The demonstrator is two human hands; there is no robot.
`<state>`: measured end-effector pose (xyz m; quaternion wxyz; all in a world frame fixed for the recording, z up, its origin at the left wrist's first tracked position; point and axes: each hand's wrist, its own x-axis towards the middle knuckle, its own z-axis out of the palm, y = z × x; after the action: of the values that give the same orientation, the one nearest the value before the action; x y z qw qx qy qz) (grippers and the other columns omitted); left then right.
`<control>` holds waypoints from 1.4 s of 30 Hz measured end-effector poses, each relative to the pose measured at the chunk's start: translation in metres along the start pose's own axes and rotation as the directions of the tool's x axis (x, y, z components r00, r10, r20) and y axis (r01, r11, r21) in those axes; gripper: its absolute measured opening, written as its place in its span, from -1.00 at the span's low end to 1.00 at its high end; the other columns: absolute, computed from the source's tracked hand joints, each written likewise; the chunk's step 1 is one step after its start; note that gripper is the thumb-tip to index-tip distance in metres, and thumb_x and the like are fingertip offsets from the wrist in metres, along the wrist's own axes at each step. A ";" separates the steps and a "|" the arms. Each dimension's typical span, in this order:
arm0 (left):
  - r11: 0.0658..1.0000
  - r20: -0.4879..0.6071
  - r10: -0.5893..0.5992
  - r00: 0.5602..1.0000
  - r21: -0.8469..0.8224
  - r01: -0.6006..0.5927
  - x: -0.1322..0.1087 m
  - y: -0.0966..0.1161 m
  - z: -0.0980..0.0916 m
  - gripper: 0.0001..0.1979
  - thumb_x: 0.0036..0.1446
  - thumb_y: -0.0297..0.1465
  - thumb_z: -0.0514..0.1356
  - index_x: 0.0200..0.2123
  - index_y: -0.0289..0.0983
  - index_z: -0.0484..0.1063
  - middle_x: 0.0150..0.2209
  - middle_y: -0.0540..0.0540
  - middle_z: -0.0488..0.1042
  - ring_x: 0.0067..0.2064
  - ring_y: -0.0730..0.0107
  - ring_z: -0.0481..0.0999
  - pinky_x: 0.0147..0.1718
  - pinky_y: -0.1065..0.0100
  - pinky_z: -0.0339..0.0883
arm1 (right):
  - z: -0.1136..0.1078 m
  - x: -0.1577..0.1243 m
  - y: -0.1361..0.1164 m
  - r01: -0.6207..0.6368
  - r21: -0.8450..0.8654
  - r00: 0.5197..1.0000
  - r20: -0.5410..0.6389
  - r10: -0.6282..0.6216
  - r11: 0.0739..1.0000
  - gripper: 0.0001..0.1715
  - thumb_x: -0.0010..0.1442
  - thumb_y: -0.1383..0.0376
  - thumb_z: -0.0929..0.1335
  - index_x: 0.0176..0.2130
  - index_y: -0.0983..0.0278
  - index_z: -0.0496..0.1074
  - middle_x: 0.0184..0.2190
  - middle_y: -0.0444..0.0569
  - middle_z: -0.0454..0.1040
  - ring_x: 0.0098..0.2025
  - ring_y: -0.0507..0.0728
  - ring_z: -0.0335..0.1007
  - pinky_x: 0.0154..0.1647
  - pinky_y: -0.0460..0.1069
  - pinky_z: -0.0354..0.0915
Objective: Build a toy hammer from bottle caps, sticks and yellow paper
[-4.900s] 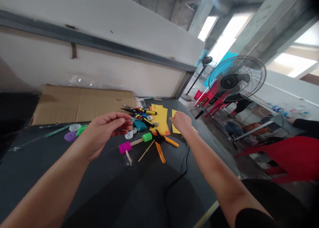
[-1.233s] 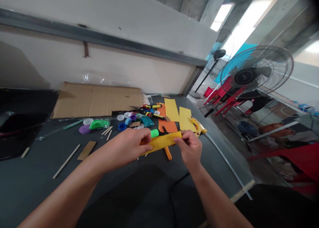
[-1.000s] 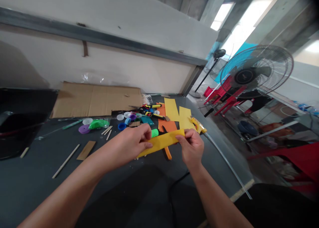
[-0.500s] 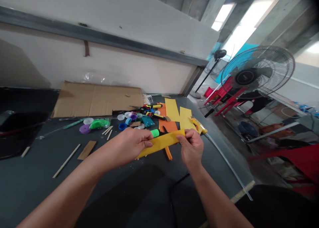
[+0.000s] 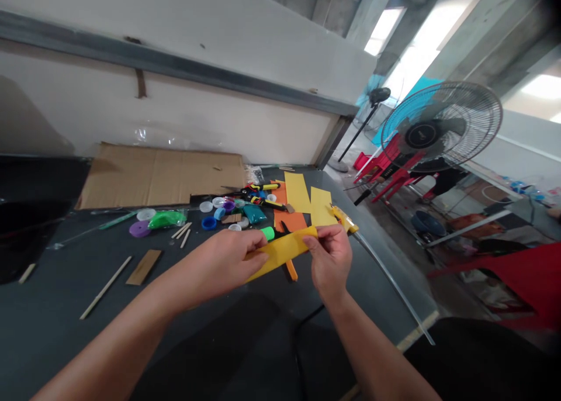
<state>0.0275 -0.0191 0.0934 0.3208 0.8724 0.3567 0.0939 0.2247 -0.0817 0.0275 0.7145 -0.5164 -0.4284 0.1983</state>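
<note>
Both hands hold a folded yellow paper strip (image 5: 284,249) just above the dark table (image 5: 65,307). My left hand (image 5: 228,262) pinches its near left end with fingers closed. Pinching the far right end between thumb and fingers is my right hand (image 5: 329,257). Orange-handled pliers (image 5: 290,270) lie under the strip, partly hidden by it. Flat yellow sheets (image 5: 307,197) and an orange sheet (image 5: 289,218) lie just beyond the hands.
Bottle caps (image 5: 208,222), a green cap (image 5: 166,218), wooden sticks (image 5: 105,286), a cardboard piece (image 5: 144,266) and cutters (image 5: 262,187) litter the table. Flattened cardboard (image 5: 162,175) leans at the wall. A black cable (image 5: 302,331) runs near me. A standing fan (image 5: 440,127) and red chairs (image 5: 495,272) are right.
Over the last second both hands have kept their pinch on the yellow strip, which sits slightly left and lower in view as my head shifted. Earlier, both hands were over the clutter without it.
</note>
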 end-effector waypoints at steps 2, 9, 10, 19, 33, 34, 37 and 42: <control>1.000 0.003 -0.005 1.000 -0.008 0.005 0.002 0.004 0.003 -0.75 0.16 -0.20 0.04 -0.44 -0.22 0.34 -0.50 0.03 0.40 -0.48 0.44 0.34 -0.53 0.41 0.01 | 0.001 -0.001 -0.002 -0.004 0.003 1.000 -0.014 0.004 1.000 -0.68 -0.01 0.30 0.48 -0.33 0.22 0.27 -0.45 -0.20 0.35 -0.47 -0.03 0.29 -0.49 -0.13 0.31; 1.000 -0.009 0.018 1.000 -0.023 -0.019 0.004 0.005 0.007 -0.67 0.21 -0.20 -0.01 -0.47 -0.25 0.36 -0.53 0.01 0.39 -0.48 0.44 0.34 -0.53 0.41 0.01 | 0.013 -0.008 -0.005 -0.301 0.208 0.948 0.174 0.267 0.931 -0.59 -0.08 0.17 0.49 -0.26 0.20 0.33 -0.43 -0.14 0.42 -0.52 0.00 0.32 -0.59 -0.10 0.33; 0.999 -0.014 0.021 1.000 -0.030 -0.021 0.004 0.005 0.007 -0.67 0.21 -0.20 -0.02 -0.45 -0.25 0.38 -0.52 0.01 0.40 -0.47 0.43 0.35 -0.53 0.41 0.01 | 0.015 -0.011 -0.005 -0.350 0.207 0.926 0.223 0.304 0.914 -0.61 -0.10 0.17 0.50 -0.30 0.22 0.34 -0.47 -0.15 0.43 -0.57 -0.01 0.29 -0.63 -0.10 0.31; 0.997 -0.034 0.041 0.999 -0.063 -0.043 0.003 0.004 0.008 -0.70 0.22 -0.21 0.01 -0.41 -0.25 0.41 -0.49 0.01 0.42 -0.46 0.44 0.36 -0.51 0.42 0.03 | 0.021 -0.020 -0.010 -0.436 0.093 0.884 0.231 0.406 0.895 -0.74 -0.11 0.21 0.50 -0.49 0.31 0.41 -0.70 -0.21 0.36 -0.74 -0.09 0.14 -0.77 -0.17 0.14; 0.998 -0.026 0.018 0.999 -0.066 -0.019 0.004 0.003 0.006 -0.71 0.18 -0.23 0.02 -0.53 -0.23 0.21 -0.57 0.06 0.27 -0.50 0.47 0.26 -0.53 0.42 -0.03 | -0.004 0.012 -0.011 -0.325 0.135 0.940 -0.062 0.336 0.936 -0.70 -0.01 0.17 0.47 -0.54 0.30 0.36 -0.70 -0.23 0.31 -0.71 -0.11 0.09 -0.76 -0.19 0.01; 0.998 -0.051 0.004 0.999 -0.063 -0.007 0.005 0.002 0.007 -0.71 0.17 -0.22 0.02 -0.53 -0.23 0.21 -0.57 0.06 0.26 -0.50 0.47 0.25 -0.53 0.41 -0.03 | -0.004 0.013 -0.012 -0.295 0.167 0.945 -0.097 0.313 0.941 -0.70 0.01 0.17 0.45 -0.53 0.30 0.36 -0.68 -0.22 0.31 -0.70 -0.12 0.09 -0.75 -0.19 0.01; 0.996 -0.161 -0.054 0.985 -0.074 0.042 0.008 0.001 0.012 -0.69 0.18 -0.19 0.01 -0.54 -0.23 0.17 -0.58 0.07 0.22 -0.51 0.47 0.22 -0.54 0.42 -0.03 | 0.002 0.007 -0.013 -0.293 0.206 0.946 -0.078 0.314 0.934 -0.70 0.08 0.11 0.41 -0.46 0.29 0.39 -0.61 -0.20 0.34 -0.66 -0.11 0.11 -0.74 -0.20 0.03; 0.989 -0.224 -0.061 0.973 -0.142 0.029 0.009 0.005 0.018 -0.69 0.17 -0.21 0.03 -0.55 -0.23 0.18 -0.59 0.09 0.23 -0.51 0.49 0.22 -0.55 0.44 -0.01 | 0.014 -0.016 -0.014 -0.410 -0.042 0.855 0.331 0.400 0.911 -0.65 0.08 0.07 0.42 -0.47 0.30 0.40 -0.64 -0.18 0.34 -0.68 -0.09 0.11 -0.73 -0.17 0.05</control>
<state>0.0440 -0.0248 0.0820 0.3394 0.8233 0.4034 0.2104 0.2019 -0.0913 0.0352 0.5819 -0.5432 -0.4212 0.4347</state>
